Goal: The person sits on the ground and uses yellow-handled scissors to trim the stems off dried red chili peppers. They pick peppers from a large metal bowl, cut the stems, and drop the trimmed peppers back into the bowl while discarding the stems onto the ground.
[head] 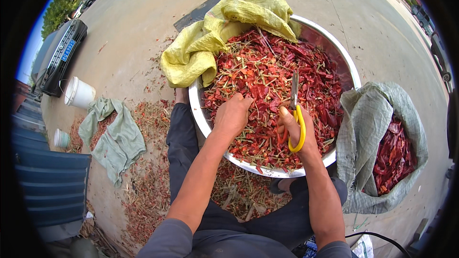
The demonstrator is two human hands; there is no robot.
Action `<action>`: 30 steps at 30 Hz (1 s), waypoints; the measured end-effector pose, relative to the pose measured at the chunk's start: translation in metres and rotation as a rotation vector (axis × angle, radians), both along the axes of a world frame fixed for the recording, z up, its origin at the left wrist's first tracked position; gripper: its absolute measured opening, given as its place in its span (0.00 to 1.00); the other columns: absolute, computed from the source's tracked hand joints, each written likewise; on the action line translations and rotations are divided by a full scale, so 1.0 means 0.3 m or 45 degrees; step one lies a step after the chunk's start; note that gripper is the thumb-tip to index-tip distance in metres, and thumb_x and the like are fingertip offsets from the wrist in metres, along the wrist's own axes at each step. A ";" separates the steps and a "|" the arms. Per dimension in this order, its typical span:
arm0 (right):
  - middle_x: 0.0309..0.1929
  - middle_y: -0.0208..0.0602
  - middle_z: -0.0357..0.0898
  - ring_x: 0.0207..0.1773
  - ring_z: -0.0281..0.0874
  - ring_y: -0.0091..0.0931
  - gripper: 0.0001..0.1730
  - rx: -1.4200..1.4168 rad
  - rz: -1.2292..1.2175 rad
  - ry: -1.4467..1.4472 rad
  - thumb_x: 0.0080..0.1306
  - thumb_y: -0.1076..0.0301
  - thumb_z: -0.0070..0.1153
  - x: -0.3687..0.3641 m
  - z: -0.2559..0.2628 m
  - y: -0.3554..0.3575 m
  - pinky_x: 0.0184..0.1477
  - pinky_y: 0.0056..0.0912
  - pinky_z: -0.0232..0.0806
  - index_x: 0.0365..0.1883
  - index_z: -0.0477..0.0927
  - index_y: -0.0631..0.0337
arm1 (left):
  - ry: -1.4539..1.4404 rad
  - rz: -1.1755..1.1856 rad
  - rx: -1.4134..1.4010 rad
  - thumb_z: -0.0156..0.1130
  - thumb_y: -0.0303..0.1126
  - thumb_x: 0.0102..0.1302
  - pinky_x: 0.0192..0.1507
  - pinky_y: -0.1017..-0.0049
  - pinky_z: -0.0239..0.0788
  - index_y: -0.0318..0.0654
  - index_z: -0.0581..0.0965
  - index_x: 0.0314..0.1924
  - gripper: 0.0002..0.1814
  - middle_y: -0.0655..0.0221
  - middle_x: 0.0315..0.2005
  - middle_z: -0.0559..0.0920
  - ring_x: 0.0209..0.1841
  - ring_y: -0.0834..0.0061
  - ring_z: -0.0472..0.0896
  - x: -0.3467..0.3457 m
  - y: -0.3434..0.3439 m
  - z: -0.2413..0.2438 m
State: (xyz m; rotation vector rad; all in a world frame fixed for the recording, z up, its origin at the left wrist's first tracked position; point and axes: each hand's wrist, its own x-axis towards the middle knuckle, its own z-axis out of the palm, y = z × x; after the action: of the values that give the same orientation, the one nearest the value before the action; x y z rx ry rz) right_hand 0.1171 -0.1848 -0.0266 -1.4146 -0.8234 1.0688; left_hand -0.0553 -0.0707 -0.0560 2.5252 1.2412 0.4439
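Observation:
A wide metal basin (346, 52) before me is heaped with cut dried red chilli peppers (258, 75), mixed with pale stems. My right hand (297, 129) grips scissors (300, 129) with yellow handles, their blades pointing away from me above the pile. Curled low over the chillies, my left hand (233, 113) has its fingers bent inward. What lies between those fingertips is hidden. A yellow woven sack (193, 55) drapes over the basin's far left rim. Against the right side stands a grey-green woven sack (365, 125), rolled at the mouth, with whole dried red chillies (394, 157) inside.
Stems and chilli scraps (143, 193) litter the concrete at left and under the basin. A pale green sack (118, 143), a white bucket (79, 92) and a small tub (61, 138) stand or lie there. Farther left are a parked car (59, 57) and blue corrugated metal (53, 186).

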 end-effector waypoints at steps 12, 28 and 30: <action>0.27 0.31 0.76 0.24 0.77 0.21 0.26 -0.239 -0.031 -0.140 0.66 0.52 0.68 -0.002 0.002 0.016 0.24 0.25 0.68 0.48 0.76 0.65 | -0.427 0.324 -0.088 0.65 0.22 0.61 0.43 0.62 0.74 0.37 0.84 0.48 0.14 0.58 0.38 0.81 0.39 0.56 0.83 -0.095 -0.151 0.017; 0.24 0.31 0.77 0.30 0.75 0.24 0.28 -0.238 -0.062 -0.357 0.63 0.48 0.70 0.007 -0.002 0.019 0.34 0.32 0.68 0.47 0.77 0.64 | 0.037 0.210 -0.193 0.69 0.24 0.58 0.45 0.58 0.74 0.33 0.78 0.48 0.17 0.52 0.38 0.81 0.42 0.50 0.82 -0.052 -0.200 -0.003; 0.24 0.32 0.77 0.30 0.76 0.24 0.29 -0.258 -0.012 -0.493 0.62 0.48 0.70 0.002 0.016 0.012 0.35 0.32 0.68 0.47 0.77 0.64 | -0.146 0.186 -0.239 0.68 0.24 0.59 0.42 0.57 0.74 0.31 0.77 0.45 0.14 0.52 0.39 0.81 0.40 0.50 0.82 -0.086 -0.187 -0.020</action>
State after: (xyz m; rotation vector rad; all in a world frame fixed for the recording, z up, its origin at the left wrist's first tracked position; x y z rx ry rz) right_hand 0.1176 -0.1812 -0.0218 -1.8309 -1.0014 0.9017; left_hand -0.0812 -0.1267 -0.0619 2.2321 1.3606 0.4737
